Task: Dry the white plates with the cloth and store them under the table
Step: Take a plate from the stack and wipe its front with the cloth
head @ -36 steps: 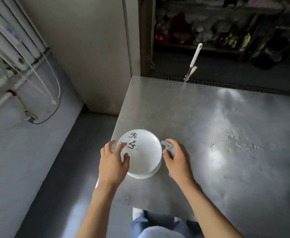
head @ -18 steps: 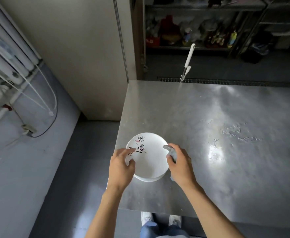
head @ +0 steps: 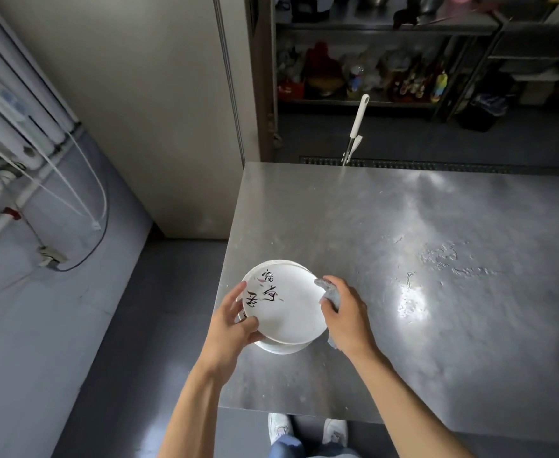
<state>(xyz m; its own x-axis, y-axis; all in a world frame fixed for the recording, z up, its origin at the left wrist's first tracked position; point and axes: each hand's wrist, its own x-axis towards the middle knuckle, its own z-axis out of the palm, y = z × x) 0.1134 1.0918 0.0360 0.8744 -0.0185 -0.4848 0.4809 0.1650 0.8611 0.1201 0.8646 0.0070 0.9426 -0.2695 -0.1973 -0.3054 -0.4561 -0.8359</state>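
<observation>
Top plate (head: 288,305) is pinched at its left rim by the left hand (head: 228,322), thumb on the glazed face; a bunched grey cloth (head: 329,289) is clutched in the right hand (head: 344,315) against the right rim. It is seated on a white stack (head: 281,349) (count unclear) at the near-left corner of the steel table (head: 404,259). Glazed ceramic: rigid, brittle, probably slick when wet, best gripped at opposite rims.

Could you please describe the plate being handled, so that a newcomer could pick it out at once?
Look at the near left corner of the steel table, where a stack of white plates sits. The top plate is the one between the left hand, gripping its rim, and the right hand holding a grey cloth. It alone shows black brushed characters on its face.
</observation>
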